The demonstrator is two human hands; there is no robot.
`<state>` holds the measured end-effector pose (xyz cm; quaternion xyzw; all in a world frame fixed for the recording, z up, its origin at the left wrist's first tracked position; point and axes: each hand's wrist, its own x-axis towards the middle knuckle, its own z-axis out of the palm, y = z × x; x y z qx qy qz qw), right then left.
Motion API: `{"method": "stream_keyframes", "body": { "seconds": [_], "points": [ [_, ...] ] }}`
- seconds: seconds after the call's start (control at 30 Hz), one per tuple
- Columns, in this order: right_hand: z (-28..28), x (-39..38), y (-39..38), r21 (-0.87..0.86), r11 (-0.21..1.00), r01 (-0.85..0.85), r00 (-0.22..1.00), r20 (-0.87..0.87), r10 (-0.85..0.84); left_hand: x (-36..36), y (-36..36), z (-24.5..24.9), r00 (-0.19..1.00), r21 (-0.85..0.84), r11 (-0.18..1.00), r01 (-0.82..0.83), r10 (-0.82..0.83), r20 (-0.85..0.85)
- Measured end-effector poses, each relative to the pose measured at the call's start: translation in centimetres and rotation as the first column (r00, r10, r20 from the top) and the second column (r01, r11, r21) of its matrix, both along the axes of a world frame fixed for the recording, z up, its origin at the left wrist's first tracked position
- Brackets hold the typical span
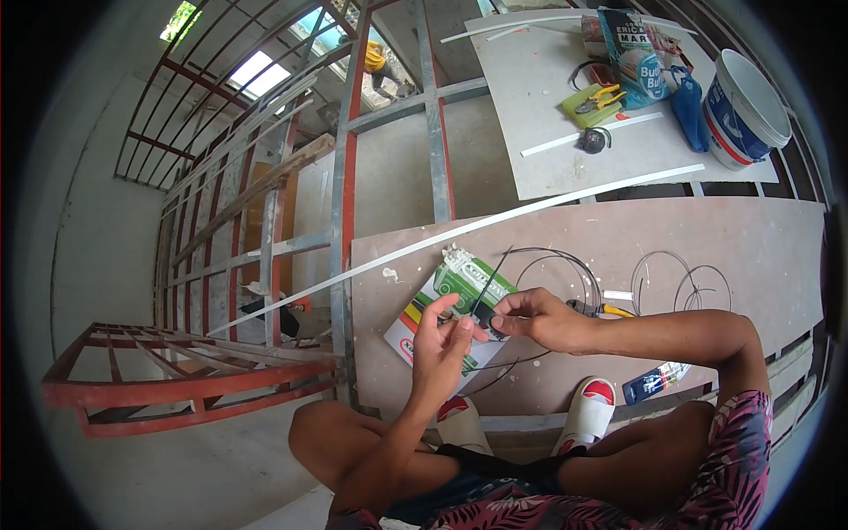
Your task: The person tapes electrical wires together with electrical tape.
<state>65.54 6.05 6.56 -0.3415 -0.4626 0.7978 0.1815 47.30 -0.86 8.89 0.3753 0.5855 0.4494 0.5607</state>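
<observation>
Brown board (751, 256) is carrying the work area; long white strip (495, 219) is running along its far side, reaching well past the left edge. Green-and-white packet (455, 287) is lying under the hands. Dark coil (585, 267) is sitting beside it, its wide bends reading as springy stock, so likely wanting to uncurl if let loose. Can't tell if it's joining the piece in hand.

Right hand (549, 325) is coming in from the side, thumb and index pinching the small part. Left hand (435, 343) is facing it, palm partly turned up, index raised and bent, thumb tip right by the part. Can't tell if those left fingers are actually gripping or just steadying.

Black cable (495, 275) is sticking up at a slant between the hands, over the packet. Looking light and semi-stiff: probably flexing under side load, springing back, not fragile. Best hold is close to the working end; gripping far up would be letting the tip wander.

Small dark piece (484, 312) is sitting at the right fingertips, against the cable's lower end. Looking light, rigid, maybe smooth enough to be slipping under a loose pinch. I'd be taking it by opposite edges, finger pads flat. Exact shape isn't showing.
</observation>
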Motion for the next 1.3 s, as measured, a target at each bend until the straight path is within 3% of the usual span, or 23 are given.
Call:
{"method": "stream_keyframes", "body": {
  "seconds": [0.2, 0.6, 0.7, 0.73, 0.77, 0.8, 0.83, 0.9, 1.0, 1.07, 1.13, 1.3],
  "points": [
    [0.2, 0.1, 0.0, -0.006, 1.000, 0.004, 0.999, -0.039, -0.004, -0.4, 0.0, 0.0, 0.997, -0.029, 0.998, 0.063, -0.064, -0.036],
    [0.8, 0.2, 0.0, 0.020, 0.999, -0.042, 0.999, 0.030, 0.042, -0.2, -0.2, -0.2, 0.990, 0.037, 0.999, 0.028, -0.023, -0.142],
    [0.7, 0.3, 0.0, 0.063, 0.997, -0.044, 0.998, 0.037, 0.042, -0.3, -0.3, -0.9, 0.973, 0.047, 0.999, 0.019, -0.008, -0.229],
    [0.5, 0.2, -0.2, 0.216, 0.976, -0.007, 0.998, 0.065, -0.007, -0.2, -0.3, -1.2, 0.974, 0.048, 0.999, 0.017, -0.006, -0.228],
    [0.4, 0.2, -0.2, 0.366, 0.930, 0.025, 0.995, 0.085, -0.060, -0.1, -0.4, -1.5, 0.995, -0.001, 1.000, -0.021, 0.021, -0.102],
    [0.1, 0.3, 0.0, 0.367, 0.930, 0.022, 0.995, 0.086, -0.058, 0.0, -0.4, -1.6, 0.998, -0.054, 0.997, -0.053, 0.054, 0.024],
    [-0.3, 0.5, 0.3, 0.296, 0.955, -0.011, 0.999, 0.050, -0.003, -0.3, -0.3, -1.4, 0.998, -0.053, 0.997, -0.056, 0.057, 0.025],
    [-0.5, 0.8, 0.6, 0.226, 0.973, -0.056, 0.998, 0.010, 0.055, -0.9, 0.0, -0.7, 0.864, -0.365, 0.931, -0.023, 0.202, 0.461],
    [-0.4, 0.8, 0.5, 0.227, 0.973, -0.053, 0.999, 0.017, 0.051, -0.6, 0.1, -0.8, 0.859, -0.433, 0.901, -0.030, 0.245, 0.450],
    [-0.2, 0.8, 0.5, 0.128, 0.989, -0.070, 0.997, 0.044, 0.065, -0.6, -0.1, -1.3, 0.859, -0.452, 0.890, -0.063, 0.279, 0.429],
    [0.2, 0.8, 0.5, 0.131, 0.986, -0.101, 0.993, 0.074, 0.091, -0.8, -0.2, -2.0, 0.943, -0.401, 0.915, -0.049, 0.174, 0.283],
    [0.8, 1.0, 0.7, 0.033, 0.996, -0.081, 0.992, 0.105, 0.077, -0.4, -0.3, -2.0, 0.963, -0.317, 0.948, -0.035, 0.117, 0.244]
  ]
}}
